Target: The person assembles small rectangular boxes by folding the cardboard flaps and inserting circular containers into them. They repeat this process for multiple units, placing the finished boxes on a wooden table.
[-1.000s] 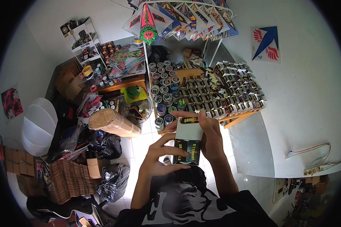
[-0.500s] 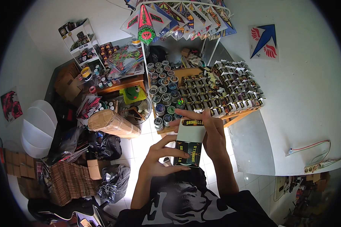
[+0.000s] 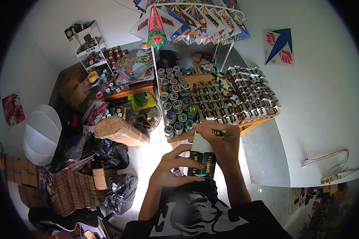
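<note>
A small black carton box [image 3: 210, 169] with yellow lettering is held upright before my chest, with a white inner flap [image 3: 202, 144] standing up from it. My left hand [image 3: 168, 166] is closed around the body of the box from the left, its fingers lying across the printed face. At the top, my right hand [image 3: 223, 143] pinches the raised flap, thumb and fingers bent over its edge. A dark printed strip shows beneath the right fingers. The inside of the box cannot be made out.
Ahead is a wooden table [image 3: 172, 139] with rows of round spools [image 3: 170, 116] and many opened cartons [image 3: 253, 93]. Kites [image 3: 156, 28] hang above it. On the left stand a tape-wrapped cardboard bundle [image 3: 121, 131], black plastic bags [image 3: 121, 193] and stacked cardboard [image 3: 73, 191].
My right fingers, stretched out before, have curled over the top of the flap. Both hands and the box have shifted slightly to the right.
</note>
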`<state>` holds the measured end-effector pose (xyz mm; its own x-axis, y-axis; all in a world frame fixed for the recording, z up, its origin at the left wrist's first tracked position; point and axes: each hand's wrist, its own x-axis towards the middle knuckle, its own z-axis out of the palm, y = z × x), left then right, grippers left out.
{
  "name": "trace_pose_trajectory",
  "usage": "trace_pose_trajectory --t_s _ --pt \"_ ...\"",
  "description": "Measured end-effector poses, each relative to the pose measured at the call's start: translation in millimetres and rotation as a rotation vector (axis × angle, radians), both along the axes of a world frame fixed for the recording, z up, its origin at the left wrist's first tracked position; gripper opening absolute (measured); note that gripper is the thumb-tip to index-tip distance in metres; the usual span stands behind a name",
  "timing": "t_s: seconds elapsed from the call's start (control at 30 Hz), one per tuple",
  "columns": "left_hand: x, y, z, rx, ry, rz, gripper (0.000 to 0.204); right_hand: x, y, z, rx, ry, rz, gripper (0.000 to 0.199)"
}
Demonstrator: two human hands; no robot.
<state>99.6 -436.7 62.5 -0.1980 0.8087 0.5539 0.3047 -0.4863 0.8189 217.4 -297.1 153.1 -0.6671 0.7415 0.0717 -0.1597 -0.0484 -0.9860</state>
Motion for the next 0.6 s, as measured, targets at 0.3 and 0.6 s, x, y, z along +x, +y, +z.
trace_pose_trajectory --t_s 0.3,0.6 --pt "-3.4 1.1 -2.0 -0.032 0.065 0.069 0.046 -3.6 2.1 2.7 0.282 -0.040 -0.020 0.008" --pt "-6.4 10.1 2.7 0.028 -0.031 0.126 0.047 -1.5 21.0 -3.7 0.144 0.145 0.164 0.029"
